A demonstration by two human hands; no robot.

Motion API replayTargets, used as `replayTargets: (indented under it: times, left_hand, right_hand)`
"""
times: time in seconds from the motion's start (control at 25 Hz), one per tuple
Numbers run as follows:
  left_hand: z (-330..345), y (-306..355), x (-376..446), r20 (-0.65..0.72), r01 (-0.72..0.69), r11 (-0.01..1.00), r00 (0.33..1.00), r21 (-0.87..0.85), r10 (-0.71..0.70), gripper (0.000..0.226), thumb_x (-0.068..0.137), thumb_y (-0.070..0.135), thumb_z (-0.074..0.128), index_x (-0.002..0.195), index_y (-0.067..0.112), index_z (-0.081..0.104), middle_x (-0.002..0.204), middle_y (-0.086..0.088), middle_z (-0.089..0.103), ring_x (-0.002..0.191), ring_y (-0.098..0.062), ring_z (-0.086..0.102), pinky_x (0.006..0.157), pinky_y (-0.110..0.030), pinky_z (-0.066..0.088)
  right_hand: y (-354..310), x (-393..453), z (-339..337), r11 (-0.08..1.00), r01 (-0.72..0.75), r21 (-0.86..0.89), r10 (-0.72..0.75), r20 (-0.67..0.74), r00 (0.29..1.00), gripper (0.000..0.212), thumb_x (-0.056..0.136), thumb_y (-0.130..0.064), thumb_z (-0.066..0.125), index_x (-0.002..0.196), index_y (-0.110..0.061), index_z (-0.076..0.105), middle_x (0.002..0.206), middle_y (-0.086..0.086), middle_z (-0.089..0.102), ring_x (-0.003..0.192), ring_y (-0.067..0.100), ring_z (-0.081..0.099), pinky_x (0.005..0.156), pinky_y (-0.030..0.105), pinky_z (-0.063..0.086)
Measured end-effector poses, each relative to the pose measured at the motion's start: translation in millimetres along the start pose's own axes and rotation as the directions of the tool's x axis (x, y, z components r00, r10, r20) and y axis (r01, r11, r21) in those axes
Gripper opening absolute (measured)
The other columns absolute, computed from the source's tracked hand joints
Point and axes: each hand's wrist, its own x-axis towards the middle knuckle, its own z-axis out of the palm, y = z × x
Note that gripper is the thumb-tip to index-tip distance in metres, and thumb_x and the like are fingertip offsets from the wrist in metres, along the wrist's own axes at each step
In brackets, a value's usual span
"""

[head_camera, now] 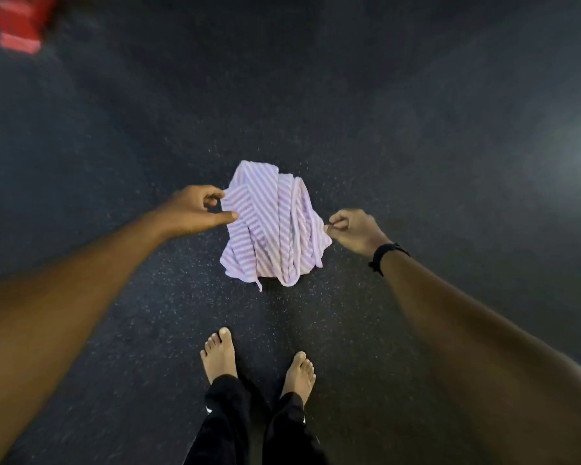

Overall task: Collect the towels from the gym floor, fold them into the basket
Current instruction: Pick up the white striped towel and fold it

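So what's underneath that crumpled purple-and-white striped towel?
Around the striped towel, pinched by the left hand and right hand, only dark speckled floor shows. The patch directly beneath it is hidden.

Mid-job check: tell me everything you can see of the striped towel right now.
The striped towel is pale lilac with white diagonal stripes, of soft ribbed cloth. It hangs bunched and crumpled in folds, not yet folded flat, over the dark speckled floor ahead of the person's bare feet; whether its lower edge touches the floor cannot be told. The left hand pinches its left edge and the right hand pinches its right edge. A thin loose strip dangles at the bottom.
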Motion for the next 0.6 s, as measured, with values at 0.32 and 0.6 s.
replayTargets:
  times: [0.32,0.6]
  left_hand:
    - [125.3,-144.8,108.0,0.152,0.122,0.991,0.982,-0.060,-0.112,0.054,0.085,0.027,0.070,0.133,0.010,0.052,0.131,-0.010,0.055,0.106,-0.014,0.051,0.085,-0.029,0.040]
    - [141.3,-177.4,140.9,0.162,0.124,0.991,0.980,-0.053,-0.114,0.054,0.086,0.034,0.068,0.134,0.016,0.051,0.130,-0.006,0.053,0.110,-0.017,0.053,0.087,-0.031,0.042]
  right_hand:
    - [106.6,128.8,171.8,0.980,-0.189,-0.058,0.195,0.103,0.975,0.040,0.094,-0.030,0.054,0.130,-0.014,0.051,0.133,0.010,0.054,0.119,0.028,0.053,0.098,0.043,0.046]
    - [104.4,178.5,223.0,0.963,-0.268,0.017,0.268,-0.034,0.963,0.014,0.091,-0.023,0.055,0.100,-0.015,0.048,0.099,0.006,0.052,0.092,0.024,0.050,0.068,0.031,0.038]
